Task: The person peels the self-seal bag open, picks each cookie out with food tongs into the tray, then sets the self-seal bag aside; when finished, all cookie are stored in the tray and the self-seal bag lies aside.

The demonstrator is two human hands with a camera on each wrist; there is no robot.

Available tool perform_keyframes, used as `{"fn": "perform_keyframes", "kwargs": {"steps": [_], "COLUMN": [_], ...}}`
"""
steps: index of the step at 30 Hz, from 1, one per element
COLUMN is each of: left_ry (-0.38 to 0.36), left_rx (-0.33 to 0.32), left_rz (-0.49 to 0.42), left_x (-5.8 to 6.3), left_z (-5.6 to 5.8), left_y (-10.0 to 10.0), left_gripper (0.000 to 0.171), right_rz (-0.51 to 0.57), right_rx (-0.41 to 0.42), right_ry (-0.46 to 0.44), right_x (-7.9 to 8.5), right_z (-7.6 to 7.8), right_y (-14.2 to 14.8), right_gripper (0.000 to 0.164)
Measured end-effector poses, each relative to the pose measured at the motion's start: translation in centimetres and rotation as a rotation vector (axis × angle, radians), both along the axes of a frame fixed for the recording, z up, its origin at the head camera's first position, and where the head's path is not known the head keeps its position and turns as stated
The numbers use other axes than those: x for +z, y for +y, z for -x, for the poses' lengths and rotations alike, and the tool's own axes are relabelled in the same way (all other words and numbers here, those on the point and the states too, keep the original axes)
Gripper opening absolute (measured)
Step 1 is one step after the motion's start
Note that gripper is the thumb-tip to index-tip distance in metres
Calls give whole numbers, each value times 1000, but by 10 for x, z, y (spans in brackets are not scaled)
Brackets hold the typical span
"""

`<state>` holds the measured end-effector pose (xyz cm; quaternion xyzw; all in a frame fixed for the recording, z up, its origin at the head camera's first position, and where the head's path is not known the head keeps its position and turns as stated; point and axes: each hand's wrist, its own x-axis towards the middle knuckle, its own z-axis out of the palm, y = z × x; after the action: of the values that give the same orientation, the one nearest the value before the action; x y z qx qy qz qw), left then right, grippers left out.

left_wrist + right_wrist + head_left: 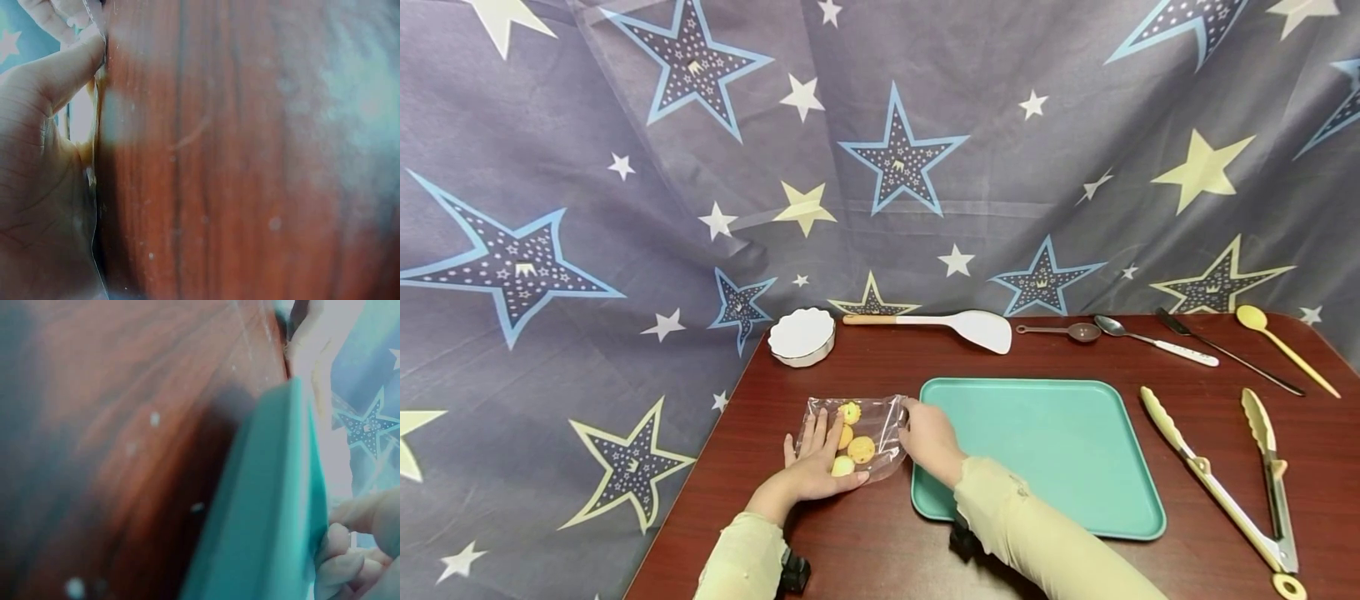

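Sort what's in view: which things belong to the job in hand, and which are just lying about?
In the job:
- clear bag, its edge in the right hand, the left hand on it
- yellowish pieces inside

Apparently lying about:
- white dish
- spatula
- brown scoop
- metal spoon
- dark utensil
- yellow spoon
- tongs
- teal tray, role uncertain

The clear plastic bag [886, 427] lay flat on the reddish-brown table [880, 542], thin and shiny, with creases catching light toward its right side. Four small round treats [862, 450] showed through the film: a bright yellow one with a ruffled edge farthest from me, two orange ones, and a paler yellow one nearest. My left hand [814, 473] rested spread over its left part; my right hand [929, 437] pinched its right edge.
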<state>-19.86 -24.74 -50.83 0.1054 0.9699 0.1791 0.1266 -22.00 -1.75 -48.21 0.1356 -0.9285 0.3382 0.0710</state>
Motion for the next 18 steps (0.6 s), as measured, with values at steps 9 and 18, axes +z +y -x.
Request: {"fn": "perform_keyframes", "kwargs": {"steps": [9,18], "left_ry": [-7,-4], "left_rx": [2,-31], "left_rz": [-12,-45], "left_x": [7,17], "left_z": [-3,-8], "left_y": [2,2], "left_gripper": [117,115], "right_rz": [-21,-130], "right_rx": [-86,-85], "right_ry": [-60,-15], "right_x": [0,-2], "right_z": [1,8], "right_y": [-5,-7], "right_gripper": [43,19]}}
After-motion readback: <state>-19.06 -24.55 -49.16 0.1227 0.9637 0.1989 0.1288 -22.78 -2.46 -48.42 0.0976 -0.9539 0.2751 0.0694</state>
